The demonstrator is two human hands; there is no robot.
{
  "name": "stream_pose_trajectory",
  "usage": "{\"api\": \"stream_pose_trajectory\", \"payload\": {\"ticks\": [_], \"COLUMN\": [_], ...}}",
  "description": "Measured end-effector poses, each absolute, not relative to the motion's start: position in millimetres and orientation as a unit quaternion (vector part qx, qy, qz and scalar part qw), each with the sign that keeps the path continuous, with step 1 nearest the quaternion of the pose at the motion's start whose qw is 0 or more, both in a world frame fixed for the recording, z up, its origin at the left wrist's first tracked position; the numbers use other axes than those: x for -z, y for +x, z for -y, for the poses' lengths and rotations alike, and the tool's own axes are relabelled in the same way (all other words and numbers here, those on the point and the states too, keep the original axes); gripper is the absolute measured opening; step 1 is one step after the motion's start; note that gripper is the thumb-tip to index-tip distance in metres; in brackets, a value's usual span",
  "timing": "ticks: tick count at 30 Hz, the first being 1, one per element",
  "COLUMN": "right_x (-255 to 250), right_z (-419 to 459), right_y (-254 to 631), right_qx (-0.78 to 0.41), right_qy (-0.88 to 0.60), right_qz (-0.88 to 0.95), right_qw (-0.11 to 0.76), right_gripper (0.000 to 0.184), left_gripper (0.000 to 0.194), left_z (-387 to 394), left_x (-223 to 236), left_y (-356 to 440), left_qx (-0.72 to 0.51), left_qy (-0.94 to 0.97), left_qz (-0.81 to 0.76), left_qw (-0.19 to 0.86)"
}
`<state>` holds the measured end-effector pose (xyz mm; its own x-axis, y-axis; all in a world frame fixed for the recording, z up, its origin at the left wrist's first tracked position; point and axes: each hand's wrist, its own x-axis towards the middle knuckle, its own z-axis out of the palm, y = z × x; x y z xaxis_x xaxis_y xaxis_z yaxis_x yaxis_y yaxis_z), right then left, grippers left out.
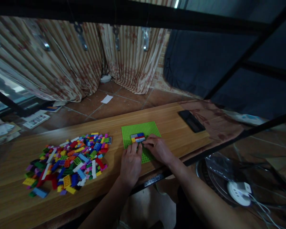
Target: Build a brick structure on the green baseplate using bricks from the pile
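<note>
A green studded baseplate (126,131) lies on the wooden table, with a small block of toy bricks (138,137) in grey, blue, yellow, red and white built on it. My left hand (131,160) rests over the plate's near left part, its fingers bent and close together at the near edge of the block. From the right, my right hand (159,149) reaches in with thumb and fingers pinched beside the block's near right corner. Whatever sits between the fingertips of either hand is too small or hidden to name.
A wide heap of loose, many-coloured toy bricks (71,162) spreads over the table (105,125) to the left. A black phone-like object (192,121) lies at the right beside a brownish cloth (205,119). Dark metal bars (133,12) cross overhead. A white power strip (239,193) sits lower right.
</note>
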<state>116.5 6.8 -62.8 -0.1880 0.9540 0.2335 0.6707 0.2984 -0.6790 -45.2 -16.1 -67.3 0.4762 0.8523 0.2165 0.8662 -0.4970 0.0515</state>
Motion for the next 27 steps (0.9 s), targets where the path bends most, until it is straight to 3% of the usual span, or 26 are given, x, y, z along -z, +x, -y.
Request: {"api": "stream_pose_trajectory", "payload": {"ticks": [11,18,27], "right_x": [56.9,56.2,54.4], "right_z": [-26.9,-24.2,-22.7], "right_y": [128.6,123.7,126.9], "right_qx": [-0.243,-0.252,-0.306], "right_qy": [-0.619,-0.61,-0.645], "right_qz": [0.592,0.614,0.613], "right_qw": [0.456,0.433,0.339], "right_gripper": [0.023,0.02,0.014], "left_gripper": [0.039,0.039,0.03], "left_z": [17.1,14.7,-1.2], "left_x": [72.9,72.6,63.6], "left_y": [-51.8,-54.0,-75.0], "left_qx": [0.142,0.188,0.312], "left_qy": [-0.855,-0.847,-0.74], "left_qz": [0.496,0.498,0.579], "left_qw": [0.054,0.004,-0.138]}}
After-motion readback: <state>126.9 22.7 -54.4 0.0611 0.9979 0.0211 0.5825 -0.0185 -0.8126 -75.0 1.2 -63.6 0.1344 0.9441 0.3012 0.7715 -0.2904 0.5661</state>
